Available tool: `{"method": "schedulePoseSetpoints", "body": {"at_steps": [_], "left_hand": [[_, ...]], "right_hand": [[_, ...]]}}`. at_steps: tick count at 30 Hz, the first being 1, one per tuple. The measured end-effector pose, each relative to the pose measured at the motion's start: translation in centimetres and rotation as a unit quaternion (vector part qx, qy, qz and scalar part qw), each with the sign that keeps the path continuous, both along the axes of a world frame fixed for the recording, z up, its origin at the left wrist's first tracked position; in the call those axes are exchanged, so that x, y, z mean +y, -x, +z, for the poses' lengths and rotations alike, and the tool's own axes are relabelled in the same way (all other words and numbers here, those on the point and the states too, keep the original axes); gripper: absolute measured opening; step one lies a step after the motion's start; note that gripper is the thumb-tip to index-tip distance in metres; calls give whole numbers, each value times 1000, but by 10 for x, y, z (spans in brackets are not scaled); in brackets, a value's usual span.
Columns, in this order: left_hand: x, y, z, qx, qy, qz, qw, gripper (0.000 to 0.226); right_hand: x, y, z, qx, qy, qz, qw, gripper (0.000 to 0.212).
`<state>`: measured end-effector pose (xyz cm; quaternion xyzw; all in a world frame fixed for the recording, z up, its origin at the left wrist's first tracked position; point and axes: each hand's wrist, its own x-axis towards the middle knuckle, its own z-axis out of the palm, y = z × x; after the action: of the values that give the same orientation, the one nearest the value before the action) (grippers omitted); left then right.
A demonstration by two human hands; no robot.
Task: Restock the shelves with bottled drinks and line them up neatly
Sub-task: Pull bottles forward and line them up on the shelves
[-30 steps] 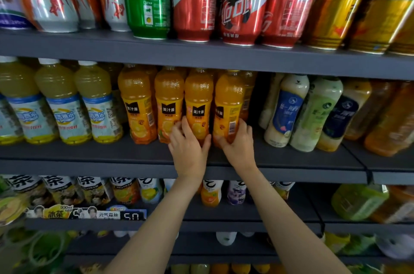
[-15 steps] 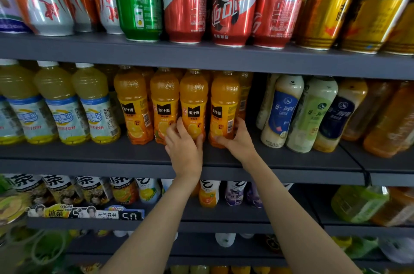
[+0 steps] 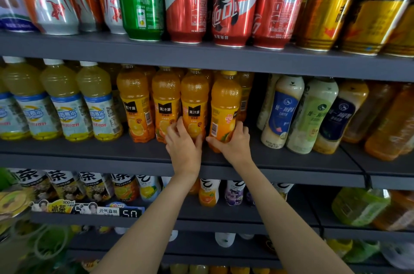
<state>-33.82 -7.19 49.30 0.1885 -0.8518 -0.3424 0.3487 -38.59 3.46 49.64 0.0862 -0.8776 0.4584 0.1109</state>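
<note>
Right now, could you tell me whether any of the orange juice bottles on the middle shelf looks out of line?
Yes: the rightmost front orange juice bottle, gripped by the right hand, has its black logo turned sideways, while the three to its left face forward. The left hand grips the neighbouring bottle.

Middle shelf (image 3: 89, 150): four juice bottles (image 3: 165, 103) in a front row near its centre, more behind them. Lemon drink bottles (image 3: 65, 103) at its left end, milk tea bottles (image 3: 298, 112) toward its right end. Cans (image 3: 186, 0) on the shelf above.
</note>
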Motion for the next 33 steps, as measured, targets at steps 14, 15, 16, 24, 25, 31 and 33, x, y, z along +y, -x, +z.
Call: {"method": "schedulePoseSetpoints", "body": {"at_steps": [14,15,16,24,25,31,33], "left_hand": [[-42,-29,14,51,-39,-88,994,74],[-48,-30,15,45,-42,-79,995,80],[-52,-31,16,43,-44,-77,995,82],[-59,-25,14,50,-34,-84,995,61],[-60,-25,13,54,-35,-86,994,60],[-62,-24,12,66,-33,-94,993,57],[-62,-23,12,67,-36,-96,992,56]], "right_hand": [[11,8,27,-33,82,142,986,59],[8,18,27,-6,72,78,994,63],[3,27,27,11,55,29,998,67],[-27,48,26,5,19,-83,996,65],[-26,47,25,6,14,-88,996,64],[-10,28,18,8,-43,-192,981,59],[-5,20,16,19,-65,-224,972,59]]}}
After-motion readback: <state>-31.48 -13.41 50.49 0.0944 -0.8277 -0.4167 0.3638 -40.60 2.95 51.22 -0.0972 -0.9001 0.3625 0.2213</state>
